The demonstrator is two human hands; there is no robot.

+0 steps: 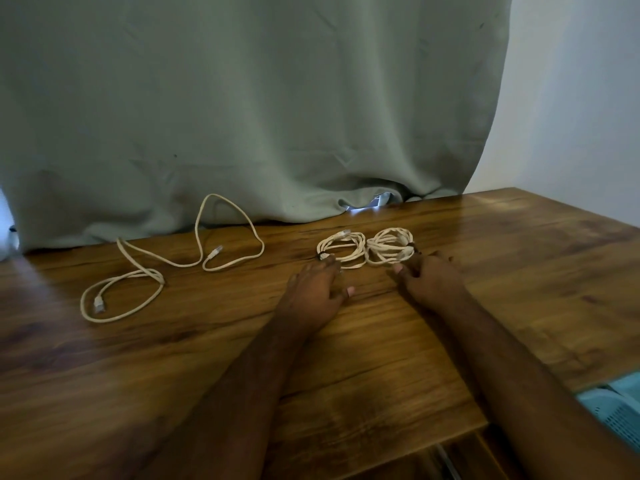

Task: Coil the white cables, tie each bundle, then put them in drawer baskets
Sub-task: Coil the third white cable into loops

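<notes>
Two coiled white cable bundles lie side by side on the wooden table [173, 358], each with a dark tie: the left bundle [342, 249] and the right bundle [390, 245]. My left hand [317, 292] lies flat on the table, its fingertips touching the near edge of the left bundle. At the near edge of the right bundle my right hand [431, 278] rests with fingers slightly bent; the frame does not show whether it holds the cable. A third white cable [180, 263] lies loose and uncoiled at the left.
A grey-green curtain [259, 116] hangs along the table's far edge and drapes onto it. A light blue plastic basket [613, 408] shows below the table's right front corner. A white wall [581, 98] stands at the right.
</notes>
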